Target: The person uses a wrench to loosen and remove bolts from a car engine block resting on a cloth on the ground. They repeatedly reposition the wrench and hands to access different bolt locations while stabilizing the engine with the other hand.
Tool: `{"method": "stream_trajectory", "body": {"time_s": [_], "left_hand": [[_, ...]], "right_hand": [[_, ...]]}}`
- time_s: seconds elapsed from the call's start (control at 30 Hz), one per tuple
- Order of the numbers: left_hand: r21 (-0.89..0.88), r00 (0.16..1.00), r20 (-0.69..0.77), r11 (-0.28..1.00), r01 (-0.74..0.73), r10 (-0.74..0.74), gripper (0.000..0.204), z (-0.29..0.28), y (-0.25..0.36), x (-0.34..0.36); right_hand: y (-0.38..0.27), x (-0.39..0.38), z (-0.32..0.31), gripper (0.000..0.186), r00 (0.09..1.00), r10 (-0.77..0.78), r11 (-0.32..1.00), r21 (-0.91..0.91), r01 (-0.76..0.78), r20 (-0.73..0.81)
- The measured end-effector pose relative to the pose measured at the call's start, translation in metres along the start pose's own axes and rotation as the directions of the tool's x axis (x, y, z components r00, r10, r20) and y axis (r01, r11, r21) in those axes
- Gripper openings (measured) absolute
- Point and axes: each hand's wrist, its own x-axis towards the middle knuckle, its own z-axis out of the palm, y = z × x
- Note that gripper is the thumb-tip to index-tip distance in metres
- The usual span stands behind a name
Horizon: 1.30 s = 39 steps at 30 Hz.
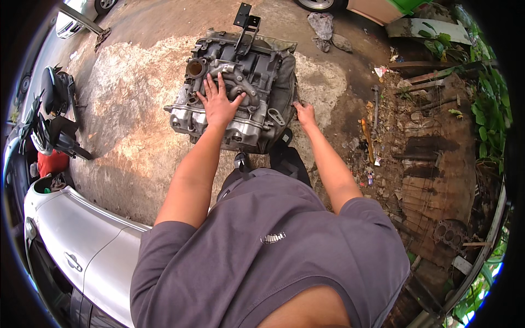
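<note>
My left hand lies on the engine, fingers spread apart. My right hand curls at the grey cloth by the engine's right edge; I can't tell if it's clamped. The engine is right in front of me, a black bracket at its far edge.

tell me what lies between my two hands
In the head view, between your left hand and right hand lies part of the engine, with an oval metal piece near its right edge.
</note>
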Motion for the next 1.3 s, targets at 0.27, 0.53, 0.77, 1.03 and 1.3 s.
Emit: {"method": "stream_trajectory", "body": {"time_s": [0.27, 0.53, 0.77, 1.03, 1.3], "left_hand": [[-0.005, 1.0, 0.001, 1.0, 0.007, -0.007, 0.105, 0.0, 0.001, 0.0], [0.022, 1.0, 0.02, 1.0, 0.015, -0.016, 0.108, 0.001, 0.001, 0.002], [0.028, 1.0, 0.027, 1.0, 0.012, -0.013, 0.108, -0.001, 0.002, 0.003], [0.025, 0.999, 0.036, 1.0, 0.017, -0.018, 0.108, -0.002, 0.001, 0.002], [0.025, 0.999, 0.036, 1.0, 0.015, -0.016, 0.107, 0.0, 0.0, 0.003]], "right_hand": [[-0.015, 0.009, 0.012, 0.021, 0.984, 0.112, 0.994, -0.026, -0.11, 0.138], [-0.037, 0.047, 0.035, 0.025, 0.776, 0.558, 0.829, -0.249, -0.501, 0.294], [-0.08, 0.074, 0.055, 0.017, 0.703, 0.62, 0.749, -0.53, -0.398, 0.349], [-0.095, 0.081, 0.071, 0.013, 0.711, 0.619, 0.753, -0.509, -0.416, 0.335], [-0.087, 0.067, 0.07, 0.024, 0.659, 0.654, 0.757, -0.343, -0.557, 0.372]]}}
